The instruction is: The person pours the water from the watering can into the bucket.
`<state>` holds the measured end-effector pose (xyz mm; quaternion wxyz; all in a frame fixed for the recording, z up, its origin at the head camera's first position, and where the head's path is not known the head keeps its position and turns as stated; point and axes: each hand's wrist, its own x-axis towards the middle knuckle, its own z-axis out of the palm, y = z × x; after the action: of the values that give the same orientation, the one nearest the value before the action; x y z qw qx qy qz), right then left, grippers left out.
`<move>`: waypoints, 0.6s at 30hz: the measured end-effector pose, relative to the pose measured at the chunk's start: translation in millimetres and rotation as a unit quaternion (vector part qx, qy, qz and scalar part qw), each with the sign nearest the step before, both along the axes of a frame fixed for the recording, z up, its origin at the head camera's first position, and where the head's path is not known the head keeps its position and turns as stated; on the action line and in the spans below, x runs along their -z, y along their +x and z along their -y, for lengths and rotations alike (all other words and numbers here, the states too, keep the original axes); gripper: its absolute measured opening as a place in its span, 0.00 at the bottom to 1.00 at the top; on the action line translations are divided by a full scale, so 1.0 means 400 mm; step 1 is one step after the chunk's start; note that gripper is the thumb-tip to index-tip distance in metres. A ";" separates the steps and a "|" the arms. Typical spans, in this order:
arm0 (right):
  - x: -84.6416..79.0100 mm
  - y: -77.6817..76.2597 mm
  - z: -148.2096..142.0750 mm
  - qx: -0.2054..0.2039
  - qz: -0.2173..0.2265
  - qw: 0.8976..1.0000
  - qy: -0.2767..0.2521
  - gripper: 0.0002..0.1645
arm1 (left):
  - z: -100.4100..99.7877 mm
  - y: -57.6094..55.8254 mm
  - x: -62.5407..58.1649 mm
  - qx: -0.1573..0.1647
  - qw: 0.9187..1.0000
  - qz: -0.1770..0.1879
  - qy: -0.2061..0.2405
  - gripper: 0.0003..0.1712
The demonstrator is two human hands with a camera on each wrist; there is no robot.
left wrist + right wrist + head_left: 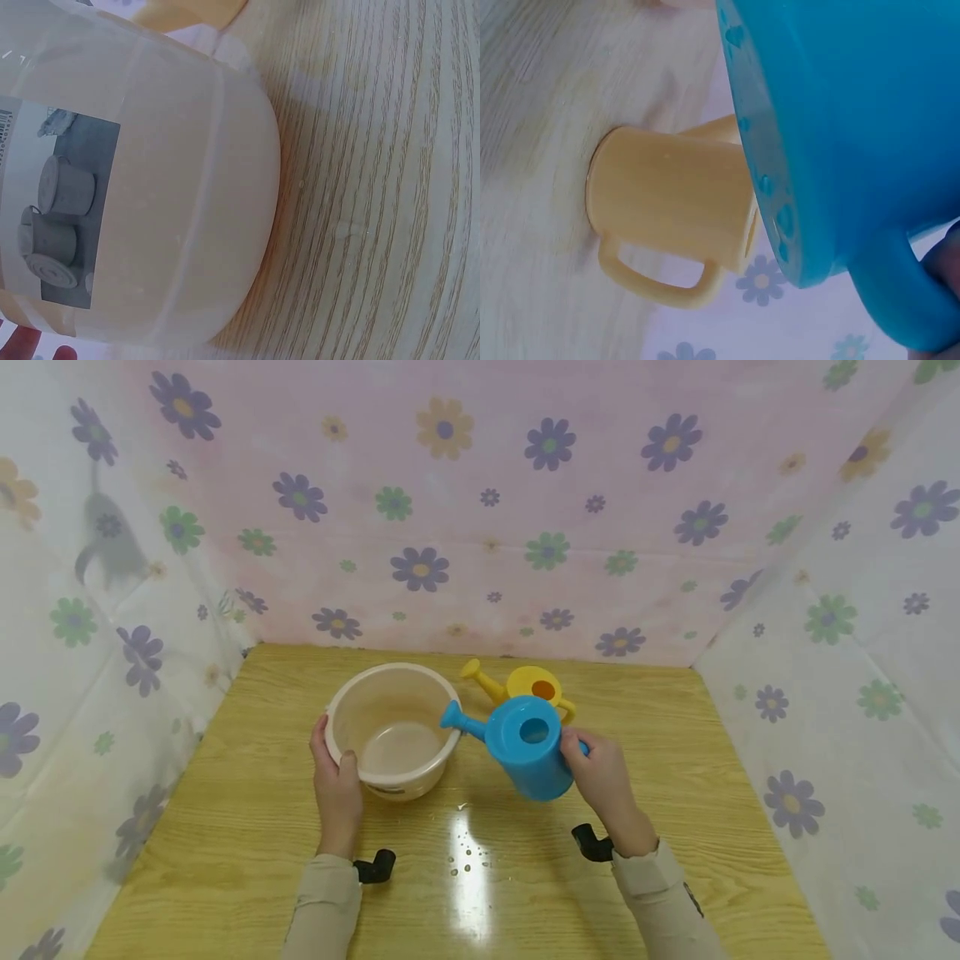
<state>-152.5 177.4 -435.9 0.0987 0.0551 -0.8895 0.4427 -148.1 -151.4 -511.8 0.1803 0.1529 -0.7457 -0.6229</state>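
My right hand (603, 772) grips the handle of a blue watering can (540, 772), which hangs tilted to the left above the table. Its spout head overlaps the right rim of a beige plastic basin (408, 781) in the head view. Water drops cling to the can's underside in the right wrist view. At the basin's left side, my left hand (339, 789) holds the rim, thumb at the near edge and fingers outside. The basin's printed label (71, 210) shows in the left wrist view. Behind the blue can stands a yellow watering can (671, 199), its spout pointing left.
A wood-grain table (525, 893) carries scattered water drops (467, 867) in front of the basin. Flower-printed sheets (480, 527) rise at the back and both sides. A black angled piece sits at each wrist.
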 end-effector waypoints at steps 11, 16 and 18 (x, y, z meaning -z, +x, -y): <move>-0.024 -0.009 -0.001 -0.019 -0.018 0.999 0.025 0.25 | 0.003 -0.004 0.011 -0.009 1.000 -0.009 -0.017 0.35; -0.038 -0.011 0.002 -0.027 -0.017 0.998 0.050 0.26 | 0.003 -0.003 0.008 -0.008 1.000 -0.013 -0.016 0.35; -0.044 -0.012 0.003 -0.030 -0.015 0.998 0.056 0.26 | 0.002 -0.002 0.005 -0.008 1.000 -0.012 -0.016 0.35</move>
<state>-157.3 176.4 -418.3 0.0955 0.0938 -0.9092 0.3943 -149.0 -152.1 -513.9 0.1967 0.1480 -0.7520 -0.6115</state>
